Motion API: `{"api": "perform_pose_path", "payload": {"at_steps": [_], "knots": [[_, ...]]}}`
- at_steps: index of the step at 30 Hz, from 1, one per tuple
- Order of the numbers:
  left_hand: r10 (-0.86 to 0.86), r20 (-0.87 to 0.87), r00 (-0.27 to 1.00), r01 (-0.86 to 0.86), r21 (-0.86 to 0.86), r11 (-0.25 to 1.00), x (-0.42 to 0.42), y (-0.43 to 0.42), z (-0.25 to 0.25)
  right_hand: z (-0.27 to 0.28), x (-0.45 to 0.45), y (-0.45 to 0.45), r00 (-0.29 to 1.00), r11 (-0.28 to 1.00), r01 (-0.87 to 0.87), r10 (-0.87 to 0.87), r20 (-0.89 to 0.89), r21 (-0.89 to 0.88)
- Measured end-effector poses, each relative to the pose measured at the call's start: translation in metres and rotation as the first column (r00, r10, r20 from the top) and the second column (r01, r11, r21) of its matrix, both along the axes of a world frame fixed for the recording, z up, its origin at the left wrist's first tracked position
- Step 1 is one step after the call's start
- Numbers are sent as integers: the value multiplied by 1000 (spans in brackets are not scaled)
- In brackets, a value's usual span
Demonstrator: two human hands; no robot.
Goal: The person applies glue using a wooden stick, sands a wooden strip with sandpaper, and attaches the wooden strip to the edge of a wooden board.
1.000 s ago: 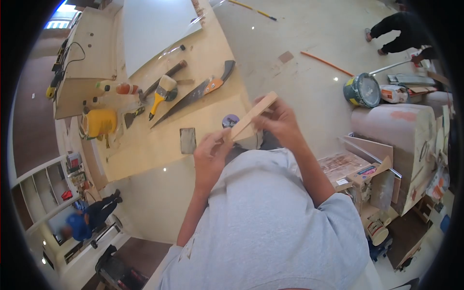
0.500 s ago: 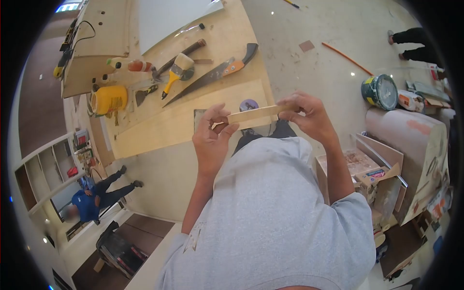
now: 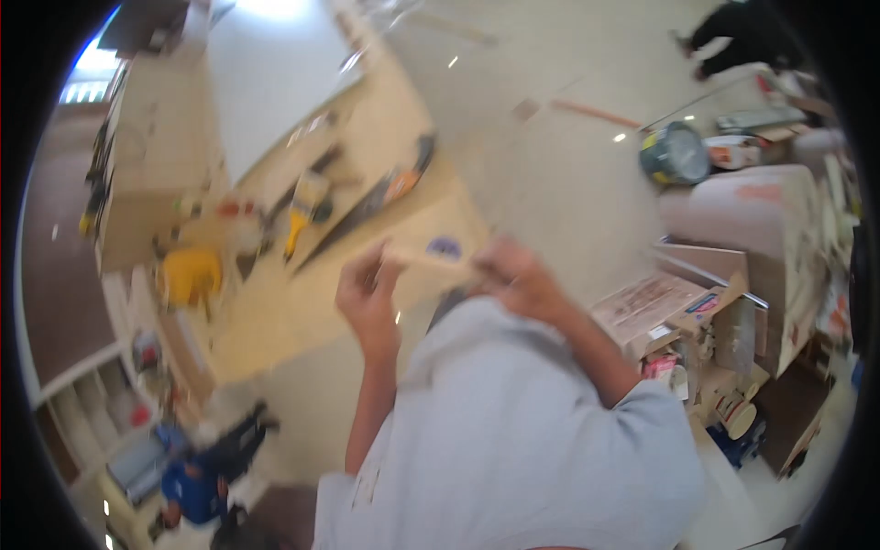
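Observation:
A short pale wooden strip (image 3: pixel 429 264) spans the gap between my two hands, blurred by motion. My left hand (image 3: pixel 369 289) pinches its left end, and my right hand (image 3: pixel 515 278) grips the right end. Beyond it a round purple disc (image 3: pixel 445 247) shows on the wooden workbench (image 3: pixel 275 325). On the bench lie a handsaw (image 3: pixel 367 209) with an orange and black handle, a brush (image 3: pixel 302 209) with a yellow handle, and a hammer (image 3: pixel 316 170). A yellow container (image 3: pixel 191 276) stands at the bench's left side.
A white sheet (image 3: pixel 275 78) covers the far bench. On the right are a dark green bucket (image 3: pixel 676 153), a cardboard box (image 3: pixel 710 312) and leaning boards. A person in blue (image 3: pixel 194 490) is at lower left; another person's dark-clothed legs (image 3: pixel 733 37) show at upper right.
The view has swung, so the bench and tools appear lower and further left than half a second ago. Over the second, the strip has turned from steeply slanted to nearly level, held by both hands throughout.

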State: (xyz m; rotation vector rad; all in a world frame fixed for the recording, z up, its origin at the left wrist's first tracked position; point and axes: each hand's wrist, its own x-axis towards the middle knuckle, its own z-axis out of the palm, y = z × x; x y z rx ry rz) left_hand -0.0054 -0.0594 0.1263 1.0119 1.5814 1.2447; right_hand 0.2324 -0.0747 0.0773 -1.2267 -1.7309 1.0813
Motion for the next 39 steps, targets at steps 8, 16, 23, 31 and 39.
{"api": "perform_pose_path", "payload": {"at_steps": [8, 16, 23, 31, 39], "knots": [[-67, 153, 986, 31, 226, 974, -17, 29, -18, 40, -18, 5, 997, 976, -69, 61, -48, -204], [-212, 154, 965, 171, 243, 955, -8, 34, -11, 54, -19, -11, 996, 980, -12, 29, 85, -200], [-382, -120, 916, 400, 296, 867, 12, 45, -2, 80, -21, -24, 983, 921, 184, -182, 36, -342], [-416, 51, 908, 408, 119, 905, 10, 27, -10, 59, 30, -14, 715, 831, 504, -554, -426, -235], [-318, 90, 944, 328, -126, 936, -42, 0, -46, 76, 48, -19, 559, 747, 636, -620, -551, -195]]}}
